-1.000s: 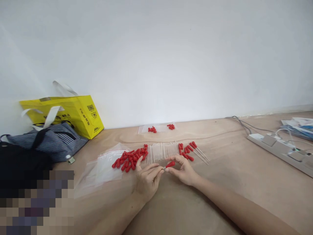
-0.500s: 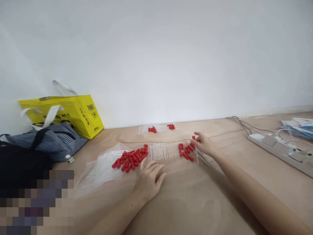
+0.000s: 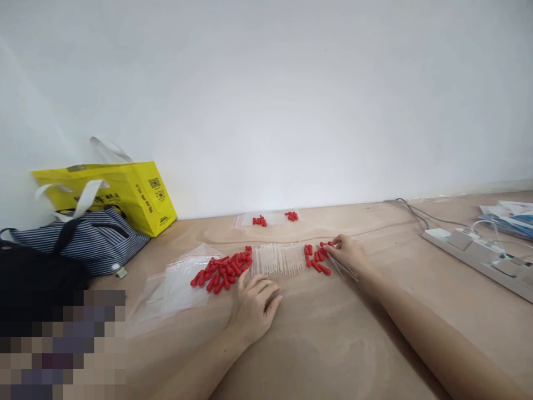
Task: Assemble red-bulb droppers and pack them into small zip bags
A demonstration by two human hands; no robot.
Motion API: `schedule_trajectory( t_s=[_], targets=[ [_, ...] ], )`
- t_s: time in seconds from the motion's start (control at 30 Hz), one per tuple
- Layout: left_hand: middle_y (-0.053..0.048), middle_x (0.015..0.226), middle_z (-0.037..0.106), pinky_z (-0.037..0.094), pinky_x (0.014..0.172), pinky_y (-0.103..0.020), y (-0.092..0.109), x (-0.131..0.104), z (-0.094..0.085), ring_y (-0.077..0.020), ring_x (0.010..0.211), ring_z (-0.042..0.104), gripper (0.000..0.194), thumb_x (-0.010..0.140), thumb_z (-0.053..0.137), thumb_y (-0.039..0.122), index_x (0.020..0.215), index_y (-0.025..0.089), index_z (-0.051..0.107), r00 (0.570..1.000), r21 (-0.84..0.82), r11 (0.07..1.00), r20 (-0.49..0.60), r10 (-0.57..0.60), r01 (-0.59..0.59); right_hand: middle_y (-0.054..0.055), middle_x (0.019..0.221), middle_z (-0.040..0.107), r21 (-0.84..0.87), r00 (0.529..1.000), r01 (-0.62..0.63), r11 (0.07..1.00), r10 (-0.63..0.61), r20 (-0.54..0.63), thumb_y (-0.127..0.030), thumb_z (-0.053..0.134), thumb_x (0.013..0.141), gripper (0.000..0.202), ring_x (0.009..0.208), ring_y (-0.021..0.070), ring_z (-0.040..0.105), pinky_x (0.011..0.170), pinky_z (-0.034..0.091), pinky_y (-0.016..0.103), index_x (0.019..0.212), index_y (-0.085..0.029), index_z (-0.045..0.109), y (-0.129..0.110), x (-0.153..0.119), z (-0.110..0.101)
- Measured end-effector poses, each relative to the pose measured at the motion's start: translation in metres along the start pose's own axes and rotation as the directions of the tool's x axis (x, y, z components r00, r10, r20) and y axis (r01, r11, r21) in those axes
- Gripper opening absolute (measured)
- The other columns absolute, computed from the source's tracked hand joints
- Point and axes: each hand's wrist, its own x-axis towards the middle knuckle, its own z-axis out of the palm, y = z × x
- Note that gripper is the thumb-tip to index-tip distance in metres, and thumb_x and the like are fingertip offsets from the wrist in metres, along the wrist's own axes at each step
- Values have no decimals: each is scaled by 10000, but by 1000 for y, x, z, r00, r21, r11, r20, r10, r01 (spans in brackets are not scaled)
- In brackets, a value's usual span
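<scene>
Now, right of centre, my right hand (image 3: 350,254), fingers narrowed, touches red-bulbed droppers (image 3: 323,245), grip unclear; below centre, my left hand (image 3: 254,305) curls loosely, holding nothing.

Droppers (image 3: 336,266), red-bulbed, thin clear stems, lying aslant by right hand's (image 3: 350,254) grip; one apparently pinched, partly hidden. Loose red bulbs (image 3: 315,266) just left.

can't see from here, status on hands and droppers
Left hand open, beside red bulbs; right hand at red-topped droppers, grip unclear; thin tubes just beyond left hand.
</scene>
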Motion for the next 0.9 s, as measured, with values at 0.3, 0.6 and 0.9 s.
schedule_trajectory(
  t_s=[0.3,0.6,0.9],
  targets=[
    [9,754,660,214,959,-483,3,2,-2,-178,814,562,116,766,506,216,727,230,614,998,52,997,-33,60,-58,5,448,510,-242,974,53,969,3,225,-327,618,575,214,473,146,519,445,272,228,448,-192,511,-9,-9,-14],
    [14,762,662,196,945,-515,1,1,0,-187,816,557,113,759,521,210,703,232,616,999,30,999,-13,39,-38,46,512,562,-234,983,50,971,-7,182,-299,533,665,208,509,162,537,446,279,233,491,-185,528,-12,-8,-6],
    [-20,866,640,232,886,-523,1,5,8,-231,884,524,78,727,550,224,760,241,619,995,111,994,-98,6,5,-4,542,560,-98,936,170,981,-129,328,-374,622,587,218,532,126,505,445,279,211,492,-193,548,-24,-20,-15]
  ],
)
